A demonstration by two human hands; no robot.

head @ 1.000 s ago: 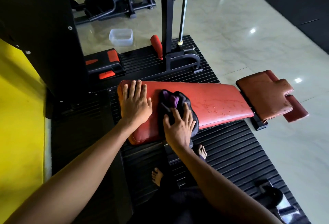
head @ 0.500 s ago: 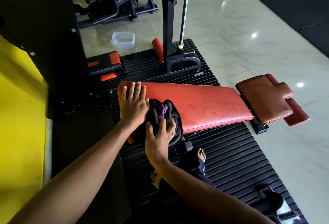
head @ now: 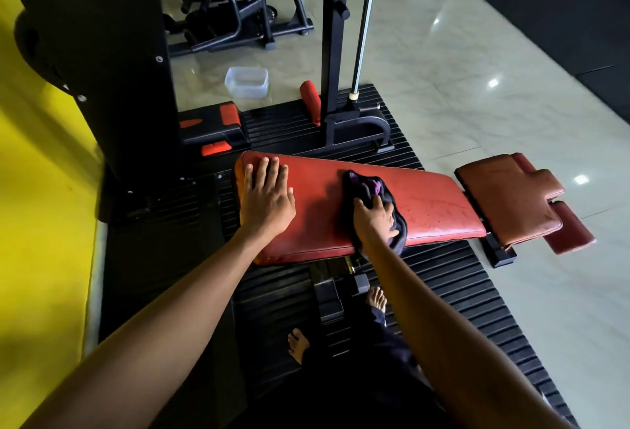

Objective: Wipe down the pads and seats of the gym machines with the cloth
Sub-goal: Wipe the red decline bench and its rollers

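A long red bench pad (head: 439, 205) lies across the black ribbed mat (head: 453, 292), with droplets on its right part. My left hand (head: 266, 198) rests flat on the pad's left end, fingers straight. My right hand (head: 373, 222) presses a dark cloth with a purple patch (head: 368, 183) onto the middle of the pad, fingers spread over it. The cloth's lower edge hangs over the pad's near side. A brownish-red seat pad (head: 504, 196) sits just beyond the bench's right end.
A black machine column (head: 102, 53) and a yellow wall (head: 34, 224) stand at the left. Behind the bench are a black upright post (head: 332, 36), a chrome rod (head: 364, 26), a red roller (head: 310, 103) and a clear plastic tub (head: 247, 82). My bare feet (head: 376, 299) stand on the mat.
My right hand slid the cloth left up against my left hand, then back right to the pad's middle. My left hand stayed flat on the left end.
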